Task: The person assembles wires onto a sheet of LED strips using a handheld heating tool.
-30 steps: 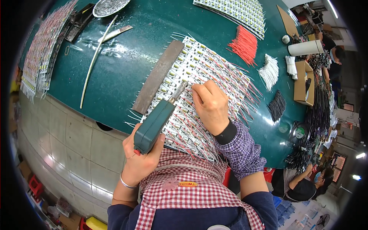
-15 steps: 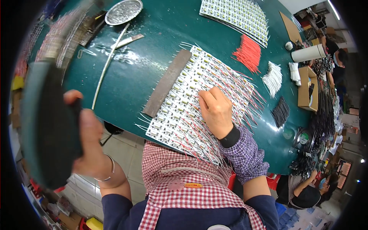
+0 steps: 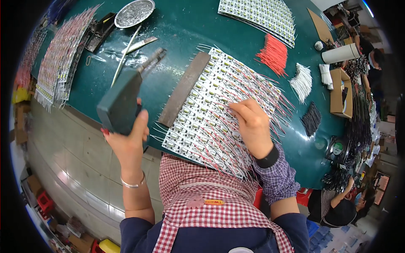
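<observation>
A dark green soldering gun (image 3: 120, 101) is gripped in my left hand (image 3: 130, 143), its metal tip raised and pointing away to the right, clear of the boards. Under my right hand (image 3: 255, 128) lies a sheet of small white circuit boards (image 3: 183, 135), with red and white wires (image 3: 211, 149) along its right and near parts. The thumb and fingers of that hand are pinched just above the boards; whatever is between them is too small to make out. A flat brown bar (image 3: 185, 90) rests along the sheet's left side.
Bundles of red wires (image 3: 272, 55), white wires (image 3: 301, 82) and black wires (image 3: 311, 120) lie to the right, near a cardboard box (image 3: 341, 92). Farther off are more board sheets (image 3: 257, 19) and a metal dish (image 3: 135, 13). Wired sheets (image 3: 65, 55) overhang the table's left edge.
My left hand has brought the soldering gun from the far left in toward the boards, its tip now showing. My right hand has shifted slightly right and nearer me, still pinched.
</observation>
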`<state>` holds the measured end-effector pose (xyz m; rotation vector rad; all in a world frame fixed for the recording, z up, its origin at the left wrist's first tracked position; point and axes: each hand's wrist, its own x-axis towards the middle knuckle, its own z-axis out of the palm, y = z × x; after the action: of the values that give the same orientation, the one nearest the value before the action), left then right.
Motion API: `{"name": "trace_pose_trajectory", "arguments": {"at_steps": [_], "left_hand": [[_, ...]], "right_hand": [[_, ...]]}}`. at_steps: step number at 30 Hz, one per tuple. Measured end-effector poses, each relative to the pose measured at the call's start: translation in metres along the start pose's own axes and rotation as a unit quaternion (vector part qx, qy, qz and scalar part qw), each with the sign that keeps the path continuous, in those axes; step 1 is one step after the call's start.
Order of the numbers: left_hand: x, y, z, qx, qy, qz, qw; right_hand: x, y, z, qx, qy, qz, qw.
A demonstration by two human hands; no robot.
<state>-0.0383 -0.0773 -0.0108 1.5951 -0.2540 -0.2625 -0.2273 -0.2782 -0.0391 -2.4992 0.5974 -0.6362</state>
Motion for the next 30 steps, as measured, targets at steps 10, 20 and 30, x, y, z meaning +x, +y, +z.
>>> {"name": "trace_pose_trajectory", "arguments": {"at_steps": [10,20,30], "left_hand": [[-0.076,-0.014,-0.03,0.04,-0.123,-0.109,0.986],[-0.093,-0.013,-0.021,0.033,-0.157,-0.083,0.984],[-0.087,-0.02,-0.017,0.088,-0.216,0.022,0.972]], "right_hand": [[0.002,-0.028,-0.046,0.005,0.065,0.045,0.997],[-0.004,-0.023,0.03,0.083,0.034,0.058,0.994],[-0.004,-0.02,0.037,0.051,0.048,0.028,0.997]]}}
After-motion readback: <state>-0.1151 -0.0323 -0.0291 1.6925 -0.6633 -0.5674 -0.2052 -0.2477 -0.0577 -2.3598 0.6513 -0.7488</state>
